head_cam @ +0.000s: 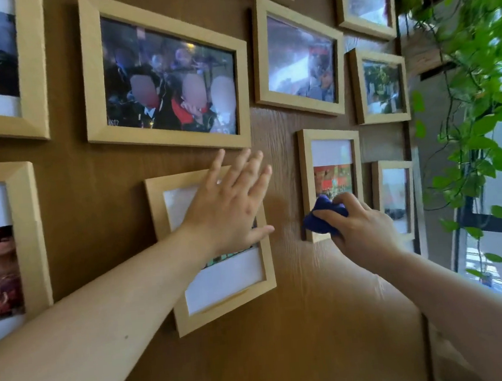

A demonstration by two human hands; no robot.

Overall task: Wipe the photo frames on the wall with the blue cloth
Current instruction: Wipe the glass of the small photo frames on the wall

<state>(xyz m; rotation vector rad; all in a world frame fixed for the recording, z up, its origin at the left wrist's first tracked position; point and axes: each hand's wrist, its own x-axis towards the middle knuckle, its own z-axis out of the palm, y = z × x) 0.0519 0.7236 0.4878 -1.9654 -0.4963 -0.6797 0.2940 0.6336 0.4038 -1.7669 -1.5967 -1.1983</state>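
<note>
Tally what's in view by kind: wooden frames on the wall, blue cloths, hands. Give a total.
Wooden photo frames, including ones cut off by the picture's edge, for example the large frame: 10
Blue cloth, bunched in the right hand: 1
Hands, the left hand spread flat over a tilted frame: 2
Total: 13

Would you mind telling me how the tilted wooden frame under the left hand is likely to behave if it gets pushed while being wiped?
The tilted frame hangs askew on the wall, so it probably pivots easily when nudged. The left hand lies flat over it, likely steadying it. Its thin pale wood suggests it is light, and the glossy front may be fragile. The right hand grips the blue cloth at a neighbouring frame.
</note>
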